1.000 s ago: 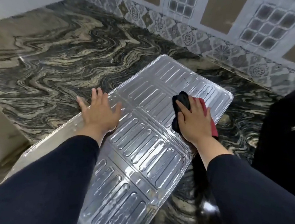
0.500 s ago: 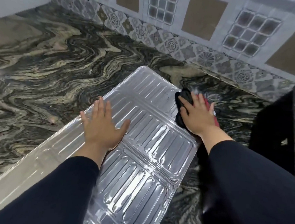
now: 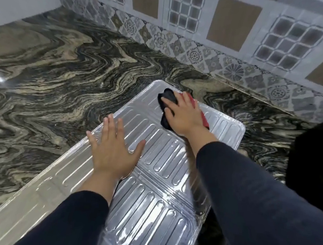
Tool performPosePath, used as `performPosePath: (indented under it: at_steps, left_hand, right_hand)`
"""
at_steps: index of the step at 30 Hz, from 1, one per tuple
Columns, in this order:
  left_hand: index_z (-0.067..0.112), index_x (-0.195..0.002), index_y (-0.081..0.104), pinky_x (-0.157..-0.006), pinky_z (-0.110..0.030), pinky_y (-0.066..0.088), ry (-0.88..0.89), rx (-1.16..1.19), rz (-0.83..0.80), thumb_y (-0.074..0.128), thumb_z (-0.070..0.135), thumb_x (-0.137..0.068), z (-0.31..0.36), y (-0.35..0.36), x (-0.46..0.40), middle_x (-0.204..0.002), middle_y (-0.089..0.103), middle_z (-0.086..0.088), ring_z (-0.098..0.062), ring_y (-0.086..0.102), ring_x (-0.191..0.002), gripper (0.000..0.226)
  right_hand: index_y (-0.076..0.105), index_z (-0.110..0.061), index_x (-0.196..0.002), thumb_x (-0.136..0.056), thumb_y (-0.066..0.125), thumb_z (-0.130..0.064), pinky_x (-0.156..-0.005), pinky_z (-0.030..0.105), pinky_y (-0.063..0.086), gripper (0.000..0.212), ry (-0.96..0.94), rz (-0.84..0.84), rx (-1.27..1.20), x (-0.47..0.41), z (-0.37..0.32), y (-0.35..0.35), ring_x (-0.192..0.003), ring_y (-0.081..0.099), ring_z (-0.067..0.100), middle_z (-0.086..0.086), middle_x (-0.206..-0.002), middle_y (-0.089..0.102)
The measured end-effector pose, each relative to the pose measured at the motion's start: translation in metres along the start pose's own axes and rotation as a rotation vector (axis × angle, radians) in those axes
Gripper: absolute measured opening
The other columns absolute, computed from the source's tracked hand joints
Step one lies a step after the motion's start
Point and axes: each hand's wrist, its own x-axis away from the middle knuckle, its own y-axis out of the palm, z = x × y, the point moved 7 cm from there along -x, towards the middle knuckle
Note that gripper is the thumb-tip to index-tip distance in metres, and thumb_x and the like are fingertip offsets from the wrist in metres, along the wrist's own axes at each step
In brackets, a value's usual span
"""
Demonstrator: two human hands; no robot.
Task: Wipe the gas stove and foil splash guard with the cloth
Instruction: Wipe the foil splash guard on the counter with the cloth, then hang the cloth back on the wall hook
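On one foil splash guard (image 3: 159,209), left hand (image 3: 112,153) lies flat, right hand (image 3: 184,116) presses one cloth (image 3: 168,98) flat-fingered.

cloth (image 3: 167,98) on splash guard (image 3: 155,209), guard on counter (image 3: 54,71)

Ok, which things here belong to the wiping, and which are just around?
Job: silver ribbed foil splash guard; black-and-red cloth under right hand; left hand flat on foil.
Around: swirled marble countertop; patterned tiled wall; unidentified black bulk at right.

cloth (image 3: 168,99): mostly hidden under right hand (image 3: 184,118)
foil splash guard (image 3: 155,209): near end cut by bottom edge
dark shape (image 3: 312,153): cut by right edge
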Motion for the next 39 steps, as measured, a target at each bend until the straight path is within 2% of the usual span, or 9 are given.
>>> performPosePath:
  at_steps: [6,12,17,20,25,28,31,35,39]
  left_hand:
    - [0.011,-0.152,-0.009,-0.112,-0.064,-0.006,-0.013,-0.019,-0.016,0.001,0.079,-0.081,0.000,0.001,-0.001,-0.161,-0.013,-0.010,-0.022,-0.016,-0.148,0.099]
    - [0.012,-0.151,-0.015,-0.108,-0.068,-0.008,-0.008,-0.012,-0.076,0.001,0.078,-0.081,0.002,-0.002,-0.001,-0.160,-0.016,-0.012,-0.025,-0.017,-0.147,0.097]
    - [0.014,-0.144,-0.030,-0.104,-0.071,-0.017,-0.060,0.144,-0.228,-0.002,0.086,-0.069,0.003,-0.016,0.002,-0.156,-0.028,-0.006,-0.021,-0.026,-0.144,0.108]
    - [0.017,-0.150,-0.016,-0.106,-0.068,-0.013,-0.013,0.195,-0.256,0.005,0.083,-0.076,0.035,-0.046,-0.009,-0.158,-0.024,-0.006,-0.023,-0.023,-0.145,0.101]
    - [0.019,-0.137,0.051,-0.106,-0.036,0.030,0.138,1.139,-0.386,0.041,0.064,-0.090,0.163,-0.139,-0.024,-0.142,0.051,0.000,-0.019,0.044,-0.133,0.065]
    - [0.013,-0.109,0.069,-0.083,-0.032,0.042,0.223,1.344,-0.317,0.062,0.050,-0.086,0.217,-0.190,-0.029,-0.104,0.069,0.000,-0.014,0.061,-0.095,0.044]
    - [0.016,-0.080,0.061,-0.071,-0.033,0.046,0.192,1.427,-0.128,0.074,0.035,-0.080,0.238,-0.221,-0.038,-0.077,0.065,-0.003,-0.019,0.059,-0.067,0.023]
    - [0.023,-0.085,0.056,-0.087,-0.039,0.051,0.289,1.488,-0.007,0.072,0.034,-0.083,0.265,-0.270,-0.041,-0.092,0.067,-0.004,-0.022,0.064,-0.088,0.020]
    - [0.020,-0.091,0.060,-0.083,-0.036,0.053,0.506,1.473,-0.021,0.064,0.028,-0.090,0.302,-0.324,-0.042,-0.097,0.069,-0.008,-0.021,0.066,-0.088,0.010]
  right_hand:
    - [0.031,-0.046,-0.141,-0.099,0.027,-0.041,-0.106,0.046,0.020,0.043,0.397,0.092,0.029,0.026,0.100,-0.019,-0.136,0.021,0.030,-0.007,-0.158,0.018]
    - [0.041,-0.031,-0.139,-0.100,0.031,-0.030,-0.095,0.044,0.028,0.040,0.520,0.218,0.159,0.092,0.138,-0.064,-0.121,0.035,0.034,0.001,-0.146,0.039]
    - [0.051,-0.015,-0.130,-0.099,0.031,-0.030,-0.102,0.042,0.036,0.040,0.686,0.421,-0.874,0.088,0.126,-0.113,-0.120,0.049,0.034,0.012,-0.139,0.047]
    - [0.064,-0.016,-0.113,-0.093,0.041,-0.030,-0.073,0.034,0.055,0.033,0.728,0.381,-1.647,0.085,0.104,-0.132,-0.081,0.067,0.027,0.012,-0.100,0.071]
    - [0.076,-0.008,-0.079,-0.097,0.035,-0.019,-0.080,0.038,0.055,0.046,0.434,0.254,-2.058,0.095,0.073,-0.183,-0.072,0.071,0.026,0.012,-0.082,0.074]
    - [0.072,-0.002,-0.094,-0.097,0.032,-0.020,-0.076,0.040,0.057,0.045,0.334,0.199,-2.118,0.106,0.065,-0.216,-0.076,0.072,0.027,0.017,-0.086,0.074]
    - [0.074,0.000,-0.088,-0.097,0.030,-0.026,-0.071,0.044,0.058,0.052,0.287,0.219,-2.139,0.117,0.075,-0.250,-0.075,0.072,0.030,0.019,-0.086,0.073]
    - [0.056,-0.010,-0.122,-0.096,0.044,-0.038,-0.087,0.043,0.049,0.040,0.316,0.268,-1.977,0.133,0.107,-0.290,-0.100,0.062,0.028,0.012,-0.110,0.063]
    - [0.046,-0.020,-0.135,-0.082,0.069,-0.010,-0.084,0.035,0.053,0.059,0.206,0.418,-1.663,0.127,0.131,-0.338,-0.096,0.064,0.018,0.005,-0.105,0.065]
